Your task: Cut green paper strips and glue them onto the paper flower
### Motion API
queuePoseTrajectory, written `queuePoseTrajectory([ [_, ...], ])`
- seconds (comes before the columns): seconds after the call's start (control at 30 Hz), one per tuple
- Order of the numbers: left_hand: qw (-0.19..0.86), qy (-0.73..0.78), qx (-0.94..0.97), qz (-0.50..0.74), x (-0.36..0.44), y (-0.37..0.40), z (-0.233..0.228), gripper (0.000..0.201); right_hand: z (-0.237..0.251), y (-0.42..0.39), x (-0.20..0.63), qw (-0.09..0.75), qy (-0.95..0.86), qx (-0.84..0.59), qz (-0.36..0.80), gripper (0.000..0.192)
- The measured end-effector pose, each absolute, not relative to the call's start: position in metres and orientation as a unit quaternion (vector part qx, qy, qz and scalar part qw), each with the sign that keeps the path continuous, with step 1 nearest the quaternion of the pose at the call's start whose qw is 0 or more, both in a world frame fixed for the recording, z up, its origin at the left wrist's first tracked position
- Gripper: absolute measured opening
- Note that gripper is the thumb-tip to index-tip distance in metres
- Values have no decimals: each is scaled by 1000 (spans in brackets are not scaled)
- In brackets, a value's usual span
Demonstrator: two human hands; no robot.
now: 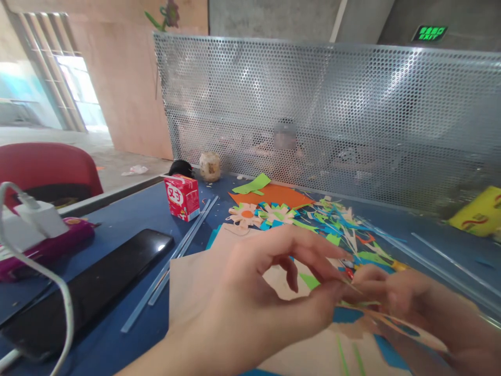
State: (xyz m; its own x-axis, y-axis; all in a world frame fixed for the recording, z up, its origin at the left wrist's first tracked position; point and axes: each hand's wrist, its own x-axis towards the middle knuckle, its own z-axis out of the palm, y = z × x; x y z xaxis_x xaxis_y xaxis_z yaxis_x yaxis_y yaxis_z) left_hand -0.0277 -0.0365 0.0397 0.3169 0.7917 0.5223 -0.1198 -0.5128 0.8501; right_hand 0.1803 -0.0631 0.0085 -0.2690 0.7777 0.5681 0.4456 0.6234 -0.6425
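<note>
My left hand [270,292] is closed, thumb and fingertips pinching the end of a thin pale paper strip [354,287]. Right beside it, my right hand [422,305] is closed too, its fingers touching the same spot. Under the right fingers hangs a peach paper piece [391,319] with narrow curling strips; the right hand hides much of it. Sheets of peach paper [195,279] lie beneath both hands, with blue paper [348,314] and green slivers around. Beyond the left hand rest a peach paper flower [246,215] and a green-and-peach one [277,213].
Paper scraps [332,216] and an orange sheet [274,196] lie at the back, before a perforated metal screen [242,94]. Clear glue sticks [183,245], a phone [94,287], a red drink carton [182,197] and a white cable [64,292] are on the left. A yellow packet [477,211] is at right.
</note>
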Motion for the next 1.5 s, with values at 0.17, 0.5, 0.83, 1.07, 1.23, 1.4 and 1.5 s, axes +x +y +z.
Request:
queuePoseTrajectory([
  [0.17, 482, 251, 652, 528, -24, -35, 42, 12, 9, -65, 173, 463, -752, -453, 120, 17],
  [0.5, 496, 227, 627, 557, -21, -33, 41, 9, 11, -67, 175, 469, -757, -437, 129, 14],
  [0.83, 507, 238, 619, 551, -21, -34, 42, 9, 12, -65, 171, 482, -746, -449, 98, 15],
  [1.07, 531, 250, 607, 536, -20, -32, 43, 9, 10, -66, 170, 508, -717, -443, 179, 16],
  [1.23, 578, 256, 579, 515, -22, -30, 42, 10, 12, -68, 153, 586, -605, -485, 235, 17],
  [1.4, 609, 257, 558, 501, -23, -27, 38, 17, 10, -69, 149, 591, -525, -525, 315, 19],
  [1.5, 628, 247, 547, 495, -21, -25, 35, 24, 9, -67, 154, 570, -529, -541, 321, 22],
])
